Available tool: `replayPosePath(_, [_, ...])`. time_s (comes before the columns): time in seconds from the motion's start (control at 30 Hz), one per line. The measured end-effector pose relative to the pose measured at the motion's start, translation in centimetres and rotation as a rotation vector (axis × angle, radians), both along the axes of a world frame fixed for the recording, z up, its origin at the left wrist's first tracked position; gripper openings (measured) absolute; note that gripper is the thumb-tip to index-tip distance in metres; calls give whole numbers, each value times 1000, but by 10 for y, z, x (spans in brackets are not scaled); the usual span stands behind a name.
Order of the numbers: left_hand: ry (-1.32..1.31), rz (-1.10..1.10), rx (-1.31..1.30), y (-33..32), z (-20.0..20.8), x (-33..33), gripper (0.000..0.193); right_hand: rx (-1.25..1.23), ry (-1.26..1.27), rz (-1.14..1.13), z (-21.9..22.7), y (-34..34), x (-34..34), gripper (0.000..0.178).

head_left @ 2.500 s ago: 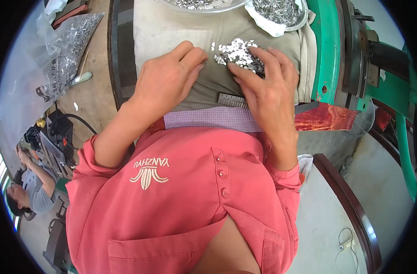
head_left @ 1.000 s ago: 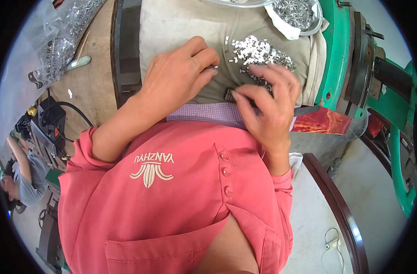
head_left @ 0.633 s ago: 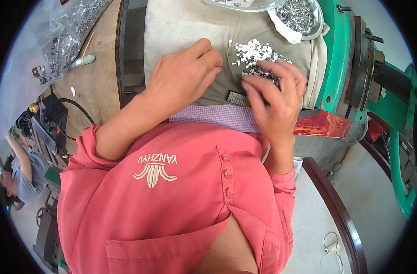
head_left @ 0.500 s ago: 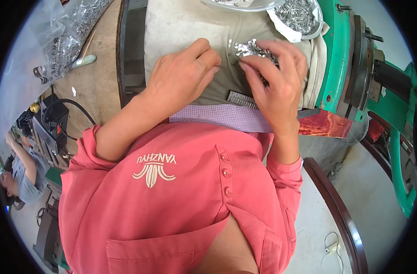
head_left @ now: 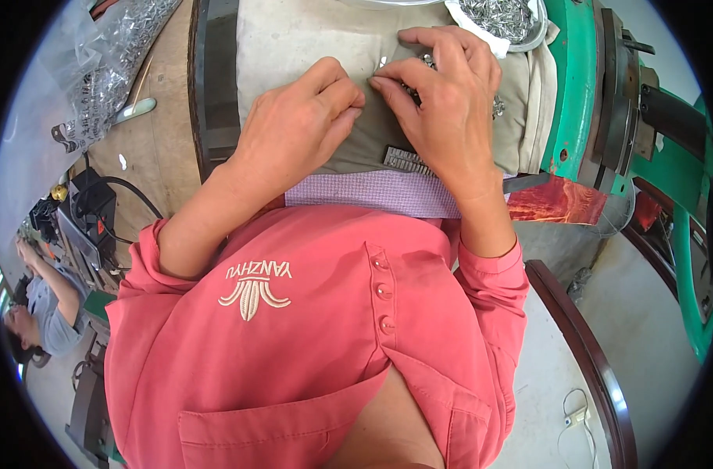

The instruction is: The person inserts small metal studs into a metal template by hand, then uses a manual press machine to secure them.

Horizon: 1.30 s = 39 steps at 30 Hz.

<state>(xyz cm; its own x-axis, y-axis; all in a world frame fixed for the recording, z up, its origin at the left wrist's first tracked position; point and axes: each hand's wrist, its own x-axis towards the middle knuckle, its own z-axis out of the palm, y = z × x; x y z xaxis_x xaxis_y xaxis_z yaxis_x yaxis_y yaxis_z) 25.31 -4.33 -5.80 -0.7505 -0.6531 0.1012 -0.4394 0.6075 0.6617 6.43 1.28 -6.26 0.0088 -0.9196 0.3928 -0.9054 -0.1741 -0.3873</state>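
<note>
My left hand (head_left: 298,117) hovers over the cloth-covered bench (head_left: 301,35), its thumb and fingers pressed together in a pinch. Whatever those fingertips hold, if anything, is hidden. Across a small gap, my right hand (head_left: 454,102) arches over a heap of small shiny metal pieces (head_left: 498,107), covering most of it. Its thumb and index finger meet at the tips; anything between them is too small to make out. One small bright piece (head_left: 383,62) lies just beyond these tips. Below the right hand sits a small ridged metal block (head_left: 407,159), partly hidden by the wrist.
A white-lined tub of metal pins (head_left: 501,19) stands at the far right, beside a green machine frame (head_left: 567,94). A clear plastic bag of metal parts (head_left: 130,47) and a pale-handled tool (head_left: 140,108) lie on the wooden table at left. Another person (head_left: 55,309) sits far left.
My right hand has moved left and slightly away from me, its thumb and index finger closing together. My left hand stays pinched, shifted slightly left. The view has shifted a little.
</note>
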Motion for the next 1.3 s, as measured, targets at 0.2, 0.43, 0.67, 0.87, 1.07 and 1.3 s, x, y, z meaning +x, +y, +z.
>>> replayPosePath(0.2, [66,-122,74,9,12,-1,14,-19,13,-37,0,3,1,14])
replayPosePath(0.43, [166,-220,114,16,11,-8,17,-79,-94,-31,3,13,-8,14])
replayPosePath(0.67, [190,-283,37,21,2,-17,14,-1,-98,-79,11,54,-13,17])
replayPosePath(0.87, [174,-285,41,20,-1,-19,14,94,-98,-115,11,86,-3,20])
replayPosePath(1.07, [138,-268,41,19,-3,-16,20,94,-130,-126,8,88,-3,21])
replayPosePath(1.3, [159,-278,82,20,-1,-13,22,5,-55,-115,4,59,-15,18])
